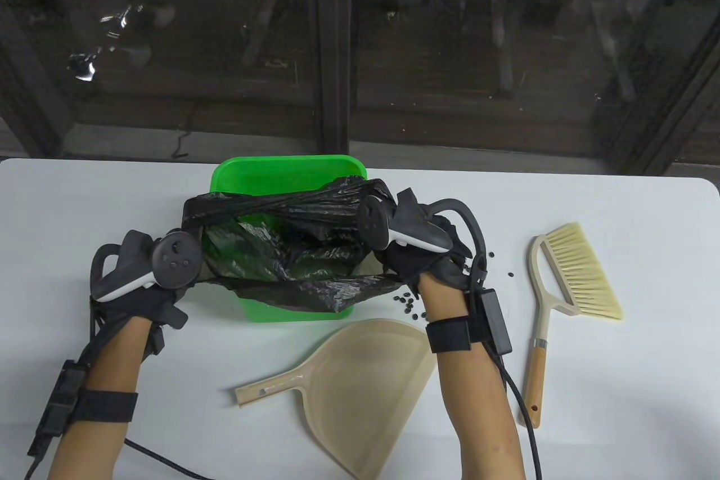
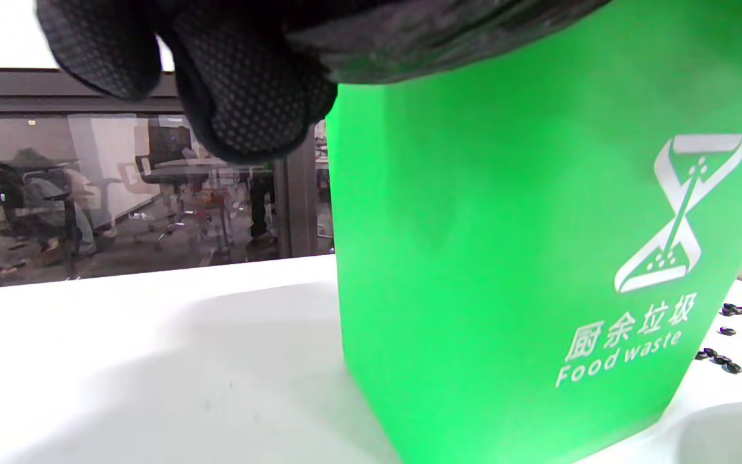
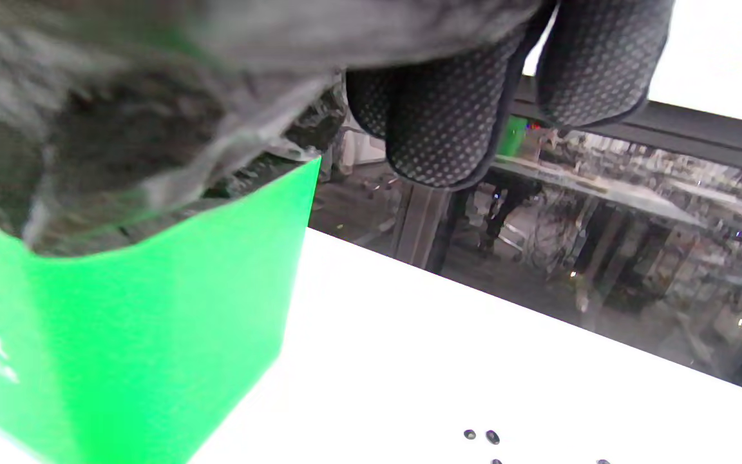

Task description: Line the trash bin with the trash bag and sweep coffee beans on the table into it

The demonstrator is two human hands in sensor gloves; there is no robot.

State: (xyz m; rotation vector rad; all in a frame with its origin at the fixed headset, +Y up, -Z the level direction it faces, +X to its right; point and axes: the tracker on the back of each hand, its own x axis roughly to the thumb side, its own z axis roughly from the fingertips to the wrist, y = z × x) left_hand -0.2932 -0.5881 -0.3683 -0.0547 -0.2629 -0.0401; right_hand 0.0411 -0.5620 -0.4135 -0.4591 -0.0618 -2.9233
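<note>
We see the green trash bin (image 1: 292, 182) standing upright on the white table (image 1: 84, 210), toward the far edge, a smooth, square plastic tub with "Food waste" printed in white on its near face. The black trash bag (image 1: 281, 246) is thin, crinkled film, glossy where light hits it; its mouth is stretched across the bin's opening, draped over the near rim while the far rim still shows bare green. Our left hand (image 1: 143, 272) grips the bag's edge at the bin's left corner, its dotted glove fingers (image 2: 248, 96) curled over the rim. Our right hand (image 1: 427, 246) does the same at the right corner, fingers (image 3: 448, 122) curled with bunched film pinched beneath them. Small dark coffee beans (image 1: 408, 303) lie scattered on the table just right of the bin, near the right wrist. A beige plastic dustpan (image 1: 365, 384) lies flat in front of the bin, and a hand brush (image 1: 568, 283) with pale bristles and a wooden handle lies well to the right.
</note>
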